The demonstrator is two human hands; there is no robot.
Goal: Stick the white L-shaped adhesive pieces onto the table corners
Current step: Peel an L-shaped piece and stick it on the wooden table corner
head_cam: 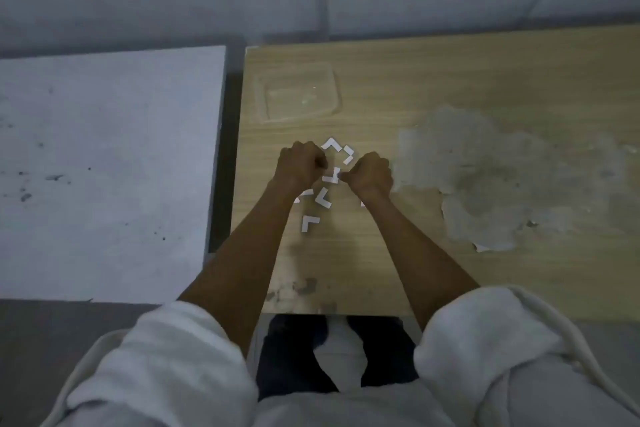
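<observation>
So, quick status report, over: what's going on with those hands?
Right hand pinching one L-piece; left hand curled beside it, hold unclear. Other pieces loose on table. Nothing blocking.

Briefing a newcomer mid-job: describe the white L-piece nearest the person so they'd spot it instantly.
On the wooden table, find the white L-pieces scattered near its left edge. The target is the lone L-piece nearest the front edge, beside the left forearm, clear of the cluster.

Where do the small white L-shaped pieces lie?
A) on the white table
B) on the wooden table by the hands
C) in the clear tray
B: the white L-shaped pieces lie scattered on the wooden table, between and beside the left hand and right hand.
</observation>
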